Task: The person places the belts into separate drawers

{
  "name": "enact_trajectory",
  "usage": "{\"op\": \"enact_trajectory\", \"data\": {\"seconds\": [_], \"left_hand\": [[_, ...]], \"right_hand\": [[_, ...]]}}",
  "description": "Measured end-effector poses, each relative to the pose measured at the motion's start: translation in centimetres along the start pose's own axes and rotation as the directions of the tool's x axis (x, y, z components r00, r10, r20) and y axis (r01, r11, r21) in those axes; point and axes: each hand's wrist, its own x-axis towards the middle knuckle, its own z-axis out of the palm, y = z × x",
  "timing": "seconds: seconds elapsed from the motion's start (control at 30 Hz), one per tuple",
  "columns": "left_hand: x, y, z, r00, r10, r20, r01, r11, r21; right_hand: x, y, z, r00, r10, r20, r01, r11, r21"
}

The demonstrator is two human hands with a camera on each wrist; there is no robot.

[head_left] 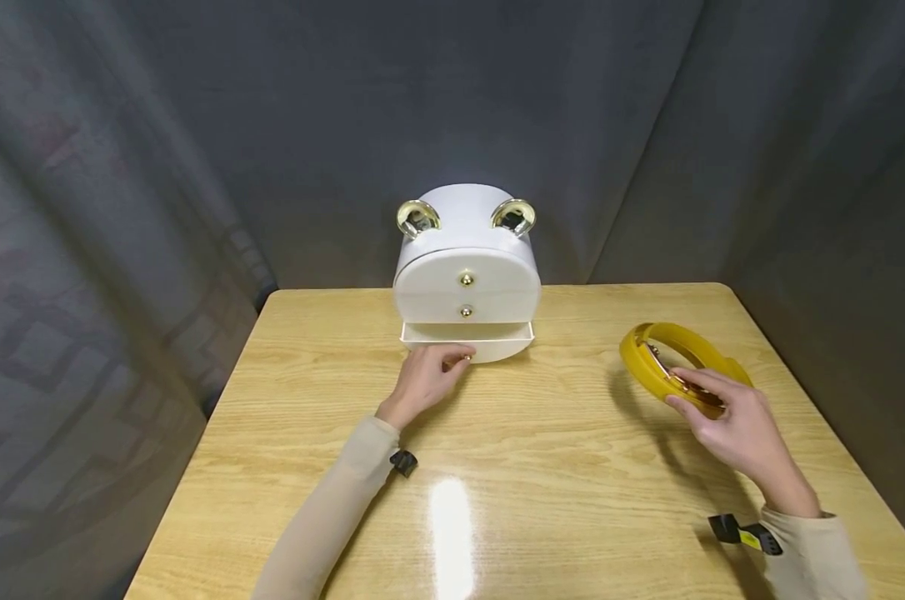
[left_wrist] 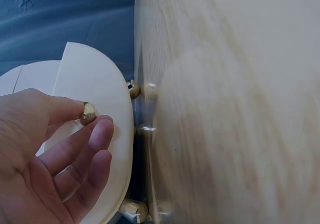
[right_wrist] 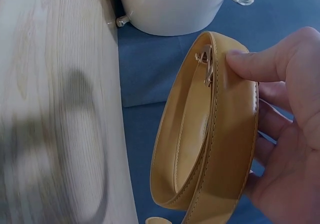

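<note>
Grey drapes are enclosing the wooden desk (head_left: pixel 572 467). From the head view, we are seeing the left hand (head_left: pixel 426 379) at the white drawer box (head_left: pixel 466 275), while the right hand (head_left: pixel 737 425) is holding a coiled yellow belt (head_left: pixel 673 358) above the desk's right side. At the left wrist, fingers (left_wrist: pixel 75 111) are pinching the bottom drawer's gold knob (left_wrist: pixel 89 112). At the right wrist, fingers (right_wrist: pixel 260 63) are curling round the belt.

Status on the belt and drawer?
Done: bottom drawer of the white box is pulled partly open. In hand: left hand pinches its gold knob; right hand holds the coiled yellow belt above the table. Left: belt not in the drawer yet.
</note>
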Motion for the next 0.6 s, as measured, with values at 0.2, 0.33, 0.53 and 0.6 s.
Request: {"op": "enact_trajectory", "data": {"seconds": [0.2, 0.33, 0.53, 0.6], "left_hand": [[-0.2, 0.0, 0.0, 1.000, 0.019, 0.001, -0.019, 1.000, -0.012], [-0.3, 0.2, -0.1, 1.000, 0.025, 0.010, -0.025, 1.000, 0.003], [-0.8, 0.3, -0.3, 0.999, 0.029, 0.028, -0.029, 1.000, 0.010], [-0.9, 0.3, -0.4, 0.999, 0.028, 0.029, -0.029, 0.999, 0.013]], "right_hand": [[0.3, -0.3, 0.1, 0.999, -0.048, 0.001, 0.048, 0.999, 0.013], [0.6, -0.5, 0.4, 0.996, -0.091, -0.005, 0.091, 0.996, 0.012], [0.9, -0.9, 0.7, 0.995, -0.100, 0.023, 0.099, 0.995, 0.019], [1.0, -1.1, 0.7, 0.994, -0.100, 0.033, 0.099, 0.995, 0.022]]}}
